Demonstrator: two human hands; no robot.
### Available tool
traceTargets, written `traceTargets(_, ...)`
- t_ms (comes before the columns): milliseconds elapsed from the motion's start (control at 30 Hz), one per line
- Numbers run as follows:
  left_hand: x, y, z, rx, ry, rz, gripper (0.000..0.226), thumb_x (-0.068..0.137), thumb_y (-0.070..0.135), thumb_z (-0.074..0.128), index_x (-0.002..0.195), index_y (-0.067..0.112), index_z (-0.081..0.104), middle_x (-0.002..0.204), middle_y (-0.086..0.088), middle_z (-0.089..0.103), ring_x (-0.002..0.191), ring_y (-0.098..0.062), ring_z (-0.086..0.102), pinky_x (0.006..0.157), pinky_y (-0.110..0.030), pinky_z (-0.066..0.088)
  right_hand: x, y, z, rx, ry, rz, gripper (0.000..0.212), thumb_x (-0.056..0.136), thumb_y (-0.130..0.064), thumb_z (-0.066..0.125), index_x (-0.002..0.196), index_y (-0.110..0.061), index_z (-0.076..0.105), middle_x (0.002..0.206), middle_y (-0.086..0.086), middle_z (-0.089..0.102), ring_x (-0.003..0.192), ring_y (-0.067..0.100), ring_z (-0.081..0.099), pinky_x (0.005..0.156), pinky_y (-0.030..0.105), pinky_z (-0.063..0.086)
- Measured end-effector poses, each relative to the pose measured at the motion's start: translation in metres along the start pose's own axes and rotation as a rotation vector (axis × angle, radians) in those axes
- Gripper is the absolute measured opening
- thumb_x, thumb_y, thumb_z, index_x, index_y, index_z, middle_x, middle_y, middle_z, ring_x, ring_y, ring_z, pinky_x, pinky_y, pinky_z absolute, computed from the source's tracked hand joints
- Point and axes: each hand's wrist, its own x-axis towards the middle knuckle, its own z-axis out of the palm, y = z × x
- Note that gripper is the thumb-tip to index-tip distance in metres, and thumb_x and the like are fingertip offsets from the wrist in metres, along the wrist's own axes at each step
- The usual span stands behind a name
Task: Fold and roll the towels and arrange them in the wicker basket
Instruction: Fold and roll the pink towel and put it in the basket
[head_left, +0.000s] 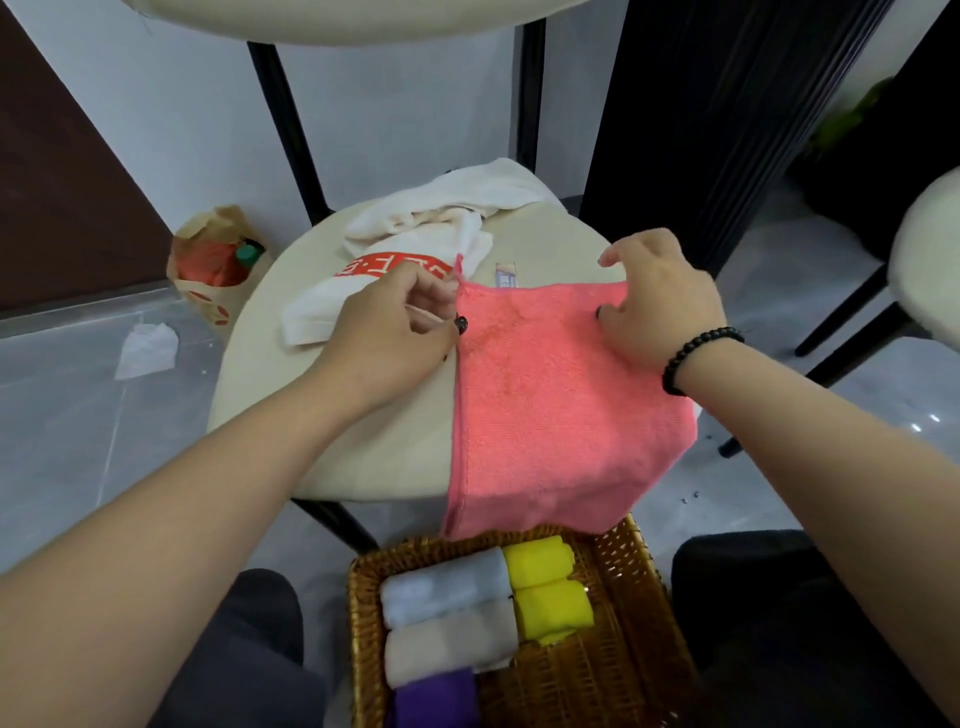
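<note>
From the head camera we look down on a round cream seat (374, 447) with the pink towel (566, 410) spread flat on its right half, the near end draping off the edge toward the wicker basket (628, 670) on the floor below. Our left hand (395, 332) pinches the far left corner between thumb and fingers, the rest curled in; our right hand (660, 296) grips the far right corner, fingers bent over the edge. Both hold the far edge, so the towel lies toward us from the hands, its long axis running from them straight toward the basket — a fold would likely bring that edge toward us or across, and neither hand looks nearer.

In the basket already: a grey roll (447, 584), a beige roll (452, 644), a purple roll (431, 696) and two yellow rolls (545, 590).

Beyond lies a heap of white towels (421, 244) with a red band (white lettering on it, too folded to read). A small label (505, 275) at the pink towel's far edge is illegible — too blurred.
</note>
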Motion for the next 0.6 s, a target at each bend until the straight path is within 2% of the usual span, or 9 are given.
traceTargets(67, -0.015, 0.009, -0.004, -0.031, -0.045, -0.085, 0.017, 0.084, 0.001, 0.066, 0.080, 0.016, 0.059, 0.066, -0.001, 0.069, 0.063, -0.023, 0.071, 0.057, -0.032, 0.056, -0.014, -0.011, 0.000, 0.024, -0.069, -0.195, 0.044, 0.085, -0.012, 0.056, 0.128, -0.022, 0.051, 0.143, -0.001, 0.033, 0.089, 0.022, 0.057, 0.079, 0.036, 0.051)
traceTargets(133, -0.032, 0.019, -0.008, 0.009, -0.240, -0.195, 0.009, 0.087, 0.004, 0.065, 0.080, 0.007, 0.061, 0.064, -0.009, 0.070, 0.057, -0.022, 0.069, 0.051, -0.027, 0.055, -0.026, -0.018, 0.001, 0.103, -0.233, -0.408, 0.047, 0.084, -0.004, 0.054, 0.127, -0.022, 0.056, 0.138, 0.000, 0.042, 0.106, 0.019, 0.055, 0.095, 0.034, 0.047)
traceTargets(167, -0.040, 0.024, -0.011, 0.050, -0.381, -0.251, 0.007, 0.089, 0.007, 0.064, 0.082, 0.005, 0.062, 0.067, -0.010, 0.072, 0.058, -0.021, 0.070, 0.053, -0.026, 0.055, -0.031, -0.020, 0.001, 0.162, -0.315, -0.490, 0.048, 0.082, 0.000, 0.054, 0.126, -0.022, 0.059, 0.134, 0.000, 0.047, 0.114, 0.017, 0.051, 0.103, 0.029, 0.040)
traceTargets(233, -0.056, 0.025, -0.016, 0.151, -0.643, -0.341, 0.012, 0.090, 0.016, 0.064, 0.086, 0.005, 0.066, 0.074, -0.009, 0.074, 0.066, -0.020, 0.072, 0.060, -0.029, 0.058, -0.039, -0.024, -0.001, 0.236, -0.446, -0.564, 0.045, 0.084, -0.003, 0.060, 0.124, -0.023, 0.061, 0.131, 0.000, 0.050, 0.121, 0.011, 0.045, 0.104, 0.013, 0.028)
traceTargets(300, -0.070, 0.021, -0.018, 0.295, -0.782, -0.352, 0.015, 0.090, 0.023, 0.063, 0.090, 0.009, 0.070, 0.077, -0.007, 0.075, 0.071, -0.016, 0.073, 0.070, -0.030, 0.060, -0.042, -0.026, 0.000, 0.249, -0.524, -0.568, 0.041, 0.087, -0.016, 0.066, 0.126, -0.028, 0.060, 0.137, 0.000, 0.045, 0.127, 0.010, 0.039, 0.104, 0.012, 0.025)
traceTargets(367, -0.081, 0.012, -0.015, 0.473, -0.789, -0.262, 0.014, 0.089, 0.028, 0.063, 0.091, 0.018, 0.073, 0.076, -0.001, 0.075, 0.069, -0.006, 0.071, 0.073, -0.023, 0.057, -0.043, -0.030, 0.003, 0.228, -0.566, -0.543, 0.043, 0.088, -0.029, 0.067, 0.130, -0.034, 0.056, 0.145, -0.002, 0.036, 0.133, 0.012, 0.034, 0.111, 0.025, 0.026)
traceTargets(433, -0.088, 0.002, -0.010, 0.566, -0.697, -0.172, 0.016, 0.087, 0.032, 0.064, 0.090, 0.024, 0.076, 0.074, 0.009, 0.074, 0.068, 0.002, 0.067, 0.075, -0.024, 0.054, -0.042, -0.034, 0.003, 0.193, -0.587, -0.520, 0.048, 0.088, -0.037, 0.065, 0.135, -0.039, 0.050, 0.150, -0.004, 0.028, 0.137, 0.016, 0.030, 0.115, 0.036, 0.024)
traceTargets(600, -0.102, -0.011, -0.001, 0.507, -0.511, -0.116, 0.017, 0.087, 0.040, 0.062, 0.092, 0.033, 0.077, 0.083, 0.019, 0.073, 0.077, 0.006, 0.063, 0.076, -0.021, 0.051, -0.037, -0.048, 0.007, 0.023, -0.613, -0.464, 0.055, 0.095, -0.047, 0.049, 0.147, -0.041, 0.029, 0.160, -0.005, 0.007, 0.147, 0.013, 0.007, 0.119, 0.050, 0.005)
